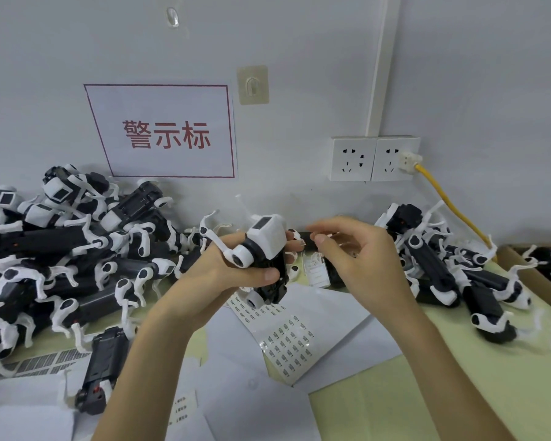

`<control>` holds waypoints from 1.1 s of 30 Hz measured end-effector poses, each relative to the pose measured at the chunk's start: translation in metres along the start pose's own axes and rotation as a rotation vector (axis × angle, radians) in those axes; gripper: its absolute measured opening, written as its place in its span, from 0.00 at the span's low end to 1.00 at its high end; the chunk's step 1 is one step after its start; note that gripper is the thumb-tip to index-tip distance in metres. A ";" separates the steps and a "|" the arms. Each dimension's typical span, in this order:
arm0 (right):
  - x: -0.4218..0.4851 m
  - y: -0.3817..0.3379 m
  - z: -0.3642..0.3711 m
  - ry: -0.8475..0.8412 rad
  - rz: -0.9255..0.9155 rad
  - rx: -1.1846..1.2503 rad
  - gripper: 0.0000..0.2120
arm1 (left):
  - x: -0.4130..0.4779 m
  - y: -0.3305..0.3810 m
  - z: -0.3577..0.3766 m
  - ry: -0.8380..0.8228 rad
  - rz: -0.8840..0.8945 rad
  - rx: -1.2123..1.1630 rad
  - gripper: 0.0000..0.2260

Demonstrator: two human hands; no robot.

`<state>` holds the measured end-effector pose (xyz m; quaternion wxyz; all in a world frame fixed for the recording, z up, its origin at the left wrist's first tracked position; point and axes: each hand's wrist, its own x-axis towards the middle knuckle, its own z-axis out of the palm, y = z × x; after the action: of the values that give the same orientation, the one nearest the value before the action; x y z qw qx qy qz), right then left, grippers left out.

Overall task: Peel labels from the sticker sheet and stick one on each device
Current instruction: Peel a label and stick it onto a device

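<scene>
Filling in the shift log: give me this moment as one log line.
left hand: grips device | right hand: fingers curled beside device, contents unclear | sticker sheet: flat on table

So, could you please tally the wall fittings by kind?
Sockets: 2
Hooks: 2
Sign: 1
Cable duct: 1
Total: 6
</scene>
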<state>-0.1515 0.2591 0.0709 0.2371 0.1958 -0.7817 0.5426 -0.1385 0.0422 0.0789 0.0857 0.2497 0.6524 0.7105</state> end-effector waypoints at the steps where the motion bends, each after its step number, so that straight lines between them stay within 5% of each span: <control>1: 0.000 0.000 -0.002 -0.021 -0.040 -0.008 0.10 | 0.000 0.000 -0.001 0.004 -0.012 0.026 0.22; 9: -0.001 0.007 0.000 -0.100 -0.128 -0.144 0.06 | -0.001 0.000 -0.002 0.012 -0.086 0.181 0.24; 15: -0.001 0.010 0.001 -0.121 -0.154 -0.187 0.05 | -0.001 0.001 -0.003 -0.014 -0.107 0.230 0.12; 33: -0.002 0.015 0.003 -0.160 -0.161 -0.283 0.06 | 0.002 -0.002 -0.004 0.061 -0.126 0.203 0.14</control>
<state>-0.1586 0.2612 0.0579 0.2420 0.2653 -0.8484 0.3890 -0.1423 0.0398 0.0769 0.0848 0.1938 0.7377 0.6411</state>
